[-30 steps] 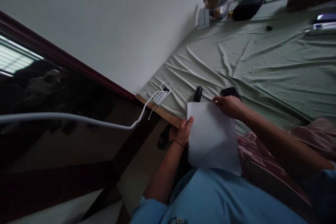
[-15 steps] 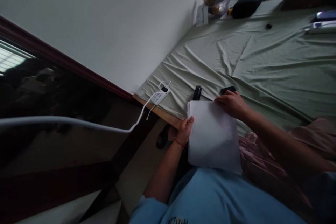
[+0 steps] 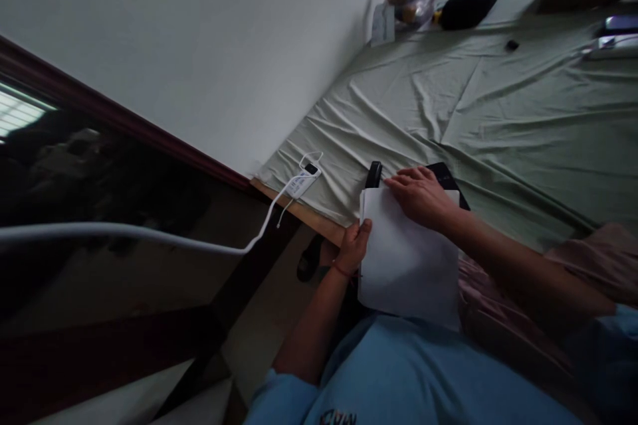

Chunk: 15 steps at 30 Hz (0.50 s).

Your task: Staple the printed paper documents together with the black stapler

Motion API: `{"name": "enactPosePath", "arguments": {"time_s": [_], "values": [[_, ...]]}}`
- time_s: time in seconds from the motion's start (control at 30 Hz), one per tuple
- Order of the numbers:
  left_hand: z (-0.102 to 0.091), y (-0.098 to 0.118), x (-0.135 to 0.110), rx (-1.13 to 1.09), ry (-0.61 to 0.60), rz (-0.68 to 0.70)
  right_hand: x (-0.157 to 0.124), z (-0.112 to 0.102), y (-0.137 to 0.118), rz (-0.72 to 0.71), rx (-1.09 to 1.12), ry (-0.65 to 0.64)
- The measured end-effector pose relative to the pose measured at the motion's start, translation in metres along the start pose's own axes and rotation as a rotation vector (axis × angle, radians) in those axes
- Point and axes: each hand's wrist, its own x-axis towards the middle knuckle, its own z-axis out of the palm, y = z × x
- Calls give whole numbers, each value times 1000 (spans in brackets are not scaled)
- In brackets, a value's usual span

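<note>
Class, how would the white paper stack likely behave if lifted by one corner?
The white paper stack would likely sag, since it looks thin and broad. It might also fan apart, as its edges sit slightly uneven just above the left hand.

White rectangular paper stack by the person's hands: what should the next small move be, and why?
Probably to even up the stack of white rectangular paper sheets at its upper-left corner, where the edges look slightly offset. The bare left hand pinches the left edge and the bare right hand lies over the top edge, so both seem well placed.
</note>
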Motion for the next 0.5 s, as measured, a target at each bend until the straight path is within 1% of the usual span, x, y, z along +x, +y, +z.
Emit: {"name": "enactPosePath", "arguments": {"time_s": [0.1,0.2,0.27,0.33,0.4,0.47,0.5], "values": [[3,13,-1,7,-27,55,5,-3,-8,-44,24,-91],[4,21,-1,76,8,85,6,-3,-11,-48,9,-104],[5,22,-1,121,35,85,5,-2,-11,-56,7,-118],[4,20,0,149,36,98,4,0,-10,-41,24,-84],[3,17,-1,181,35,138,3,0,-9,-30,45,10],[2,17,-1,224,50,178,3,-1,-9,-73,66,82],[2,17,-1,238,53,184,3,-2,-10,-103,80,89]]}}
